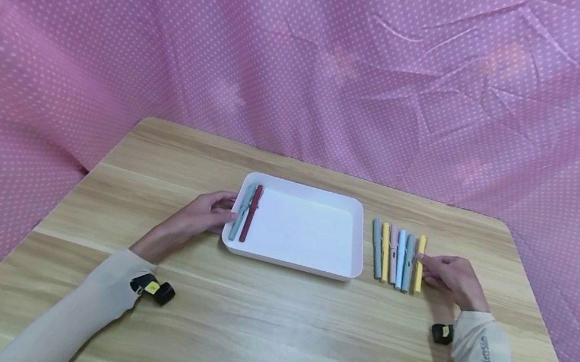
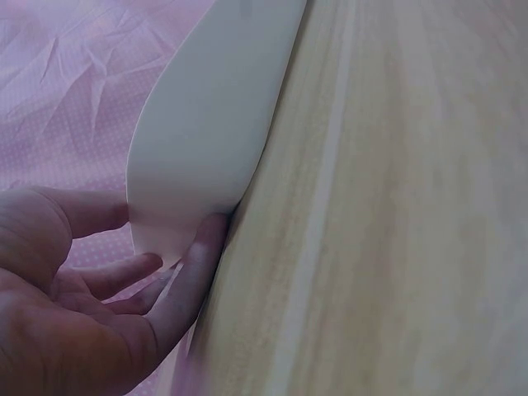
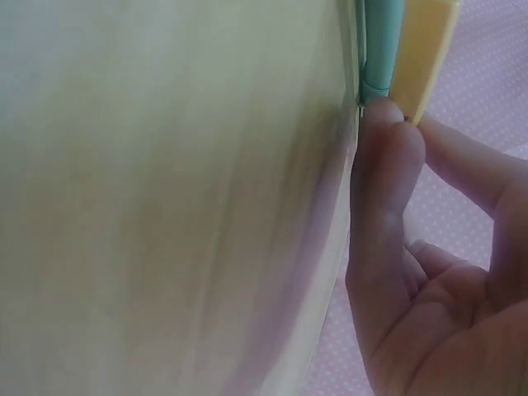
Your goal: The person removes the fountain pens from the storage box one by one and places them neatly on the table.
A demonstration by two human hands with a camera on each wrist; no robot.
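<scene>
While our left hand [image 1: 205, 214] is resting against the left wall of the white tray [image 1: 302, 263], its fingers are lying relaxed and nearly straight along that wall, gripping nothing; the left wrist view is showing a fingertip pressing on the tray's outer side where it meets the wooden bench [image 1: 262, 327]. Inside the tray, along its left edge, a grey-blue pen [image 1: 241, 218] and a dark red pen [image 1: 250, 220] are lying side by side, touching each other. To the right of the tray, six more pens are lying in a tight row [image 1: 397, 256] on the bench, running from far to near. Our right hand [image 1: 453, 280] is sitting just right of that row, and its fingertips are closing on the yellow pen [image 1: 420, 261] at the row's right end, thumb and forefinger pinching it near the middle; the right wrist view is showing a fingertip touching both this pen and the teal pen [image 1: 408, 261] beside it. A pink dotted cloth [image 1: 304, 57] is hanging behind the bench on the far side.
</scene>
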